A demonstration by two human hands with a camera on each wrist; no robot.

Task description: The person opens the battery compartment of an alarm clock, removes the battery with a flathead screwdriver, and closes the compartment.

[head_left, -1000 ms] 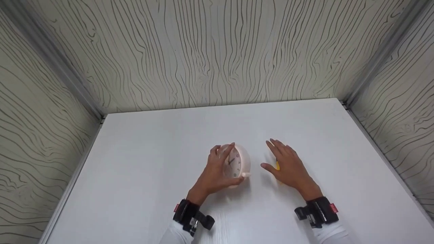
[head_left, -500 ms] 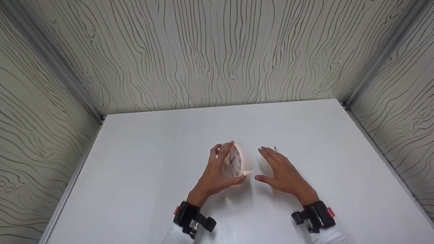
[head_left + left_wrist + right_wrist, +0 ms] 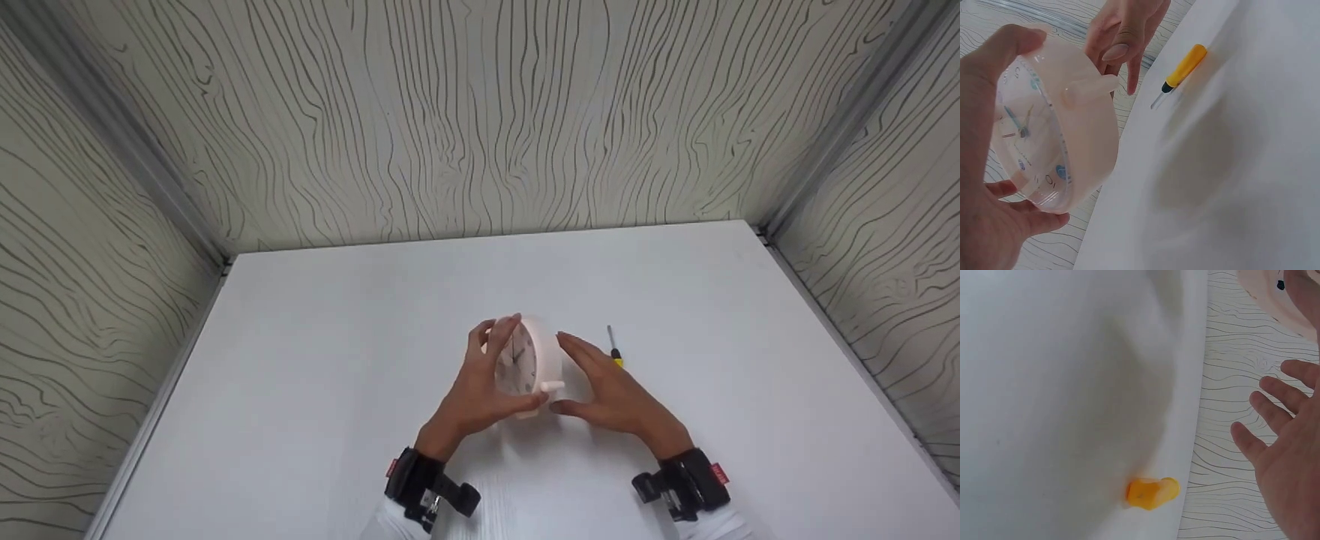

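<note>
A pale pink round alarm clock (image 3: pixel 550 354) is held tilted over the table by my left hand (image 3: pixel 478 386). In the left wrist view the thumb and fingers grip the clock (image 3: pixel 1092 140) by opposite edges of its clear-covered dial, and a short peg sticks out of its side. My right hand (image 3: pixel 621 397) comes up to the clock's back with thumb and fingers spread, its fingertips close to the casing. The right wrist view has the fingers of the right hand (image 3: pixel 1292 439) apart and holding nothing, with the clock's back (image 3: pixel 1275 295) in the upper corner.
A small screwdriver (image 3: pixel 615 355) with a yellow handle and black collar lies on the white table (image 3: pixel 337 337), just beyond the right hand. Patterned wood-grain panels (image 3: pixel 480 120) stand behind and at both sides. Each wrist wears a black camera strap.
My right hand has moved left from over the screwdriver to the clock, uncovering the screwdriver's shaft and collar. The clock has shifted slightly right in my left hand's grip.
</note>
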